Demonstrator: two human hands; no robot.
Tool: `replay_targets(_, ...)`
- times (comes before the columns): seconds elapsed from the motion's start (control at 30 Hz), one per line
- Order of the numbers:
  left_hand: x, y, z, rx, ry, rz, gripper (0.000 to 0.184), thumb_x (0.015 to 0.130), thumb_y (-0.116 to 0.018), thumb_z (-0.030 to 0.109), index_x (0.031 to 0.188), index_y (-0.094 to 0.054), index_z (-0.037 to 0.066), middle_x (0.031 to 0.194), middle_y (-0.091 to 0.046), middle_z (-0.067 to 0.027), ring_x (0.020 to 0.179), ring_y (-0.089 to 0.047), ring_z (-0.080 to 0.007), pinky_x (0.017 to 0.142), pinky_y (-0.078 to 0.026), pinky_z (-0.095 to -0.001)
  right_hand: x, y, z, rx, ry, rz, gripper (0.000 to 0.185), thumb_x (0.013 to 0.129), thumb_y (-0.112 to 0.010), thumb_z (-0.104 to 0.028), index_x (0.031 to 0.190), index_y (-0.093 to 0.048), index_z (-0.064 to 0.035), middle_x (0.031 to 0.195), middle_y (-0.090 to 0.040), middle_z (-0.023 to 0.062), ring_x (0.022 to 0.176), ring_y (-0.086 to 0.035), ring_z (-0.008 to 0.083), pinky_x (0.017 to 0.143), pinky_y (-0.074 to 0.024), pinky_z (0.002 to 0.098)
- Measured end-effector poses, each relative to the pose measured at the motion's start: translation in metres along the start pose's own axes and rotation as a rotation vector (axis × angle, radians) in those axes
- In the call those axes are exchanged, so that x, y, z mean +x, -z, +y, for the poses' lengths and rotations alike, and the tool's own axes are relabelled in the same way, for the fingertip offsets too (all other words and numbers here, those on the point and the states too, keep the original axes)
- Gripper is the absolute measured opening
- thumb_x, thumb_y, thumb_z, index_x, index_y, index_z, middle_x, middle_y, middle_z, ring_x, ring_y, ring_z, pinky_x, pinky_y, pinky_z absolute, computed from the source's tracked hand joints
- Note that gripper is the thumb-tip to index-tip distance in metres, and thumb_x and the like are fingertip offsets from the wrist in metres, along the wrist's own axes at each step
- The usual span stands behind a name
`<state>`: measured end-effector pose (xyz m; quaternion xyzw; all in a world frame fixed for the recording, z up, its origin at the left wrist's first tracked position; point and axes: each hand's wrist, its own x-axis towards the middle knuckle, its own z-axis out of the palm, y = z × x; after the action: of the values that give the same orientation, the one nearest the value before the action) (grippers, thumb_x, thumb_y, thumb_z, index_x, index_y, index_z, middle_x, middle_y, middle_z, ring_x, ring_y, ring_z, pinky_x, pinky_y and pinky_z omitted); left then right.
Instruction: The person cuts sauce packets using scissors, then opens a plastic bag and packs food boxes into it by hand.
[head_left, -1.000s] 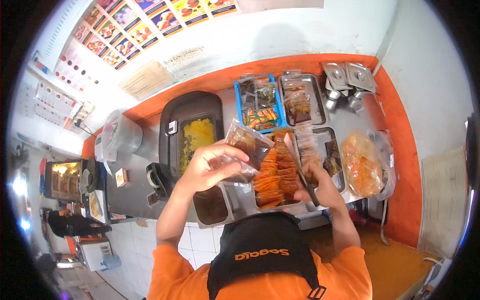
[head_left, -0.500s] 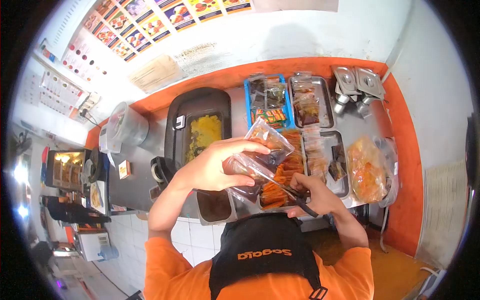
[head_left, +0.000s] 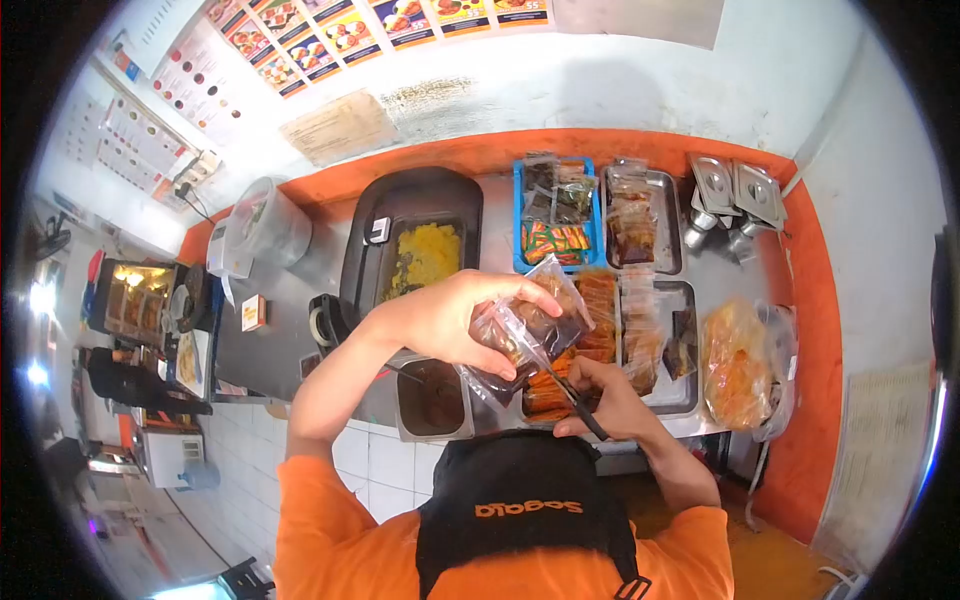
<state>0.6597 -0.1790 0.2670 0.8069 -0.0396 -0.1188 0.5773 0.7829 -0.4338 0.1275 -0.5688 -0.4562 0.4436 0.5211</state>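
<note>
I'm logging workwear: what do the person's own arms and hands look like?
The left hand and right hand are bare, with no gloves or watch showing. Both forearms emerge from short orange sleeves. The black apron bears orange lettering.

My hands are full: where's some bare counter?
Bare counter shows between the metal lids and orange-filled bag, and between the small box and black tray. It's crowded in the middle, around the left hand and right hand, where filled trays stand close.
</note>
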Motion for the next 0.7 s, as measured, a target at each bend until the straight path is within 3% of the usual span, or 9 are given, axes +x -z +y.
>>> replay_targets(0.2, 0.008, 0.001, -0.009, -0.122, 0.094, -0.081, 0.068, 0.074, -0.091, 0.004, 0.134, -0.060, 0.001, 0.122, -0.068, -0.0034, 0.107, -0.063, -0.0090, 0.091, -0.052, -0.0266, 0.005, -0.010, 0.003, 0.228, 0.004, -0.018, 0.057, 0.068, -0.099, -0.030, 0.091, -0.052, -0.0069, 0.081, -0.059, -0.0008, 0.077, -0.054, 0.0076, 0.070, -0.0448, 0.0268)
replay_targets(0.3, 0.012, -0.001, -0.014, -0.184, -0.002, -0.060, 0.067, 0.073, -0.092, 0.005, 0.132, -0.061, 0.001, 0.117, -0.070, -0.0026, 0.102, -0.064, -0.0078, 0.089, -0.053, -0.0264, 0.008, -0.018, 0.006, 0.390, -0.013, -0.043, 0.057, 0.068, -0.099, -0.027, 0.095, -0.053, -0.0062, 0.085, -0.061, -0.0008, 0.080, -0.056, 0.0081, 0.072, -0.0456, 0.0263)
replay_targets(0.5, 0.020, -0.007, -0.020, -0.315, 0.029, -0.108, 0.066, 0.071, -0.093, 0.004, 0.130, -0.063, 0.000, 0.118, -0.070, -0.0043, 0.101, -0.065, -0.0089, 0.090, -0.053, -0.0269, 0.009, -0.026, 0.018, 0.421, -0.044, -0.003, 0.061, 0.068, -0.099, -0.029, 0.104, -0.056, -0.0041, 0.088, -0.062, -0.0003, 0.081, -0.056, 0.0088, 0.072, -0.0461, 0.0263)
replay_targets(0.7, 0.029, -0.013, -0.028, -0.147, -0.081, -0.122, 0.067, 0.071, -0.093, 0.003, 0.130, -0.062, -0.001, 0.119, -0.070, -0.0065, 0.104, -0.066, -0.0111, 0.092, -0.053, -0.0279, 0.009, -0.028, 0.009, 0.522, -0.082, -0.004, 0.073, 0.066, -0.100, -0.032, 0.117, -0.058, -0.0006, 0.095, -0.062, 0.0012, 0.081, -0.055, 0.0086, 0.071, -0.0465, 0.0265)
